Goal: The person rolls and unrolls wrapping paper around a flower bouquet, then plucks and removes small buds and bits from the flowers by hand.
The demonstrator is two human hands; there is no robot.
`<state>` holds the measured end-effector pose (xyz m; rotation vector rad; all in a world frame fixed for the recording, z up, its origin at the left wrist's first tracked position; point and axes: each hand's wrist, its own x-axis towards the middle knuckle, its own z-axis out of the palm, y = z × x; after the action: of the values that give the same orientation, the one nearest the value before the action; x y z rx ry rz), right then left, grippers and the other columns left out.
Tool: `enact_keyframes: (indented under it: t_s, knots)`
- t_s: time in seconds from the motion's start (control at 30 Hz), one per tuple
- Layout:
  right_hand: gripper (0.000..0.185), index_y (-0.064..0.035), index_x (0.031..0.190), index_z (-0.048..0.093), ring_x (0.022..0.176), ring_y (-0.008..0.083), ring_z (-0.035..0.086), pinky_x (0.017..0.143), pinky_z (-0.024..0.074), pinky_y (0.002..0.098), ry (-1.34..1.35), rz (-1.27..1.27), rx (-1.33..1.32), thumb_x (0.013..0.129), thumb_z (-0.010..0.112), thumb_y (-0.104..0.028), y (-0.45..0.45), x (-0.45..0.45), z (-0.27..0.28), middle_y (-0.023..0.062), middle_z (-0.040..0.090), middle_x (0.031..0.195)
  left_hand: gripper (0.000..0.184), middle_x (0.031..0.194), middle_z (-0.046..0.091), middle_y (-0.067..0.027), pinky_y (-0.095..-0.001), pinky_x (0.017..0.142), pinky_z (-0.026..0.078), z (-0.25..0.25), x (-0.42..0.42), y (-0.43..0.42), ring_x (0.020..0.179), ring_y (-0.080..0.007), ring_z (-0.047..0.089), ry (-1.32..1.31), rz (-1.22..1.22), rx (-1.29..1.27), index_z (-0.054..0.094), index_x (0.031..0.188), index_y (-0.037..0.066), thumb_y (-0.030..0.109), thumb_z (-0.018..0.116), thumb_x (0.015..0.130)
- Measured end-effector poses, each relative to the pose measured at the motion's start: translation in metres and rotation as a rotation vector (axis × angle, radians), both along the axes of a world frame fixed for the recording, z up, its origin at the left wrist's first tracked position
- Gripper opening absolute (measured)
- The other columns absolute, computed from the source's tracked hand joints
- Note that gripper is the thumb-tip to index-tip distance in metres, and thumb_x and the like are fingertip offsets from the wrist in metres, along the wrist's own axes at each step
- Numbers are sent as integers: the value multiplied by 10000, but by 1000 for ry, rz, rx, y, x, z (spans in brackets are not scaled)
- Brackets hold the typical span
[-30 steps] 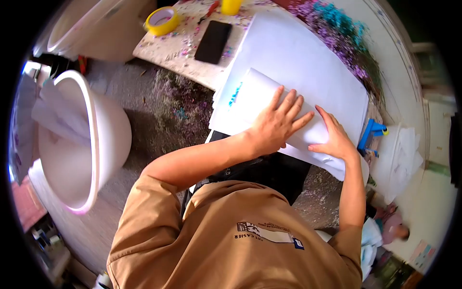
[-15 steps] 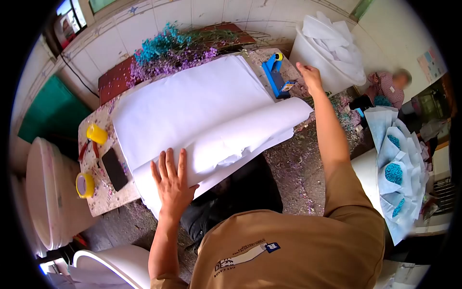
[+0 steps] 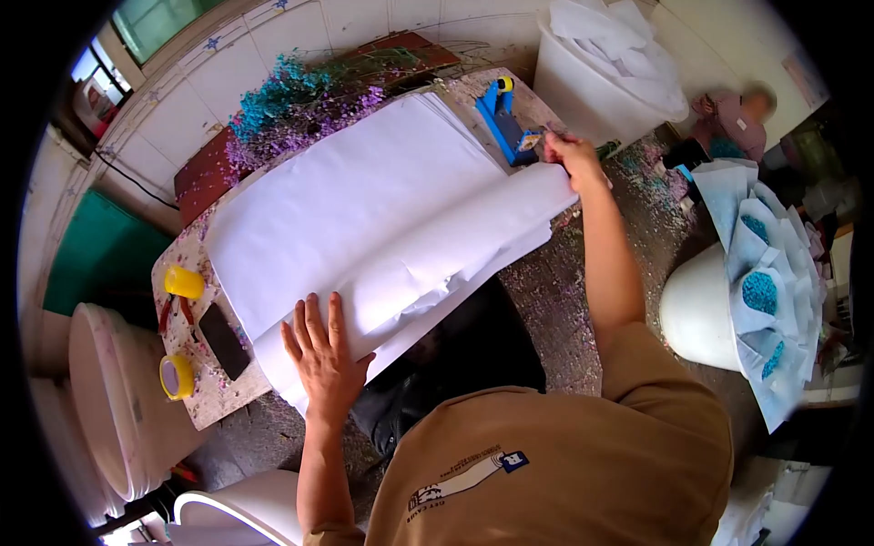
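Observation:
My left hand (image 3: 326, 369) lies flat on the near left part of a stack of large white paper sheets (image 3: 346, 173), fingers spread. The near side of the top sheet is folded over into a loose roll (image 3: 455, 241), with a crumpled bit along its front. At the stack's right end, my right hand (image 3: 577, 162) is closed, thumb and fingers together, beside the front of a blue tape dispenser (image 3: 501, 127). Whatever it pinches is too small to make out. The dispenser carries a yellow tape roll (image 3: 504, 85).
Teal and purple dried flowers (image 3: 300, 114) lie behind the paper. At left on the table are yellow tape rolls (image 3: 177, 377), red-handled pliers (image 3: 173, 314) and a dark phone (image 3: 223, 341). White buckets (image 3: 696, 309) stand around; wrapped teal bouquets (image 3: 760, 291) fill the right one. A person (image 3: 737, 123) sits beyond.
My right hand has come down and left to the front of the tape dispenser, its fingers closing. My left hand stays on the paper. The view has shifted slightly.

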<state>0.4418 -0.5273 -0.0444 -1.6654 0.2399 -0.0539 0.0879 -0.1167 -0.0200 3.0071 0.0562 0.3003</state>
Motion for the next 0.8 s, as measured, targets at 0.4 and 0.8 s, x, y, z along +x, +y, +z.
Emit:
enact_keyframes:
  t_s: [0.4, 0.8]
  knots:
    - [261, -7, 886, 710, 583, 160, 600, 575, 488, 362, 14, 261, -1474, 831, 765, -256, -10, 14, 45, 85, 684, 756, 1184, 1494, 390, -210, -595, 1165, 205, -2, -5, 5, 1404, -406, 353, -73, -25, -34, 301, 1544, 125, 304, 925, 553]
    - [302, -40, 775, 720, 480, 44, 499, 428, 379, 232, 11, 872, -273, 888, 740, -320, 247, -259, 59, 0, 628, 598, 1161, 1501, 377, -186, -600, 1160, 214, -12, -9, 11, 1402, -381, 349, -67, 1, -35, 301, 1549, 177, 310, 918, 574]
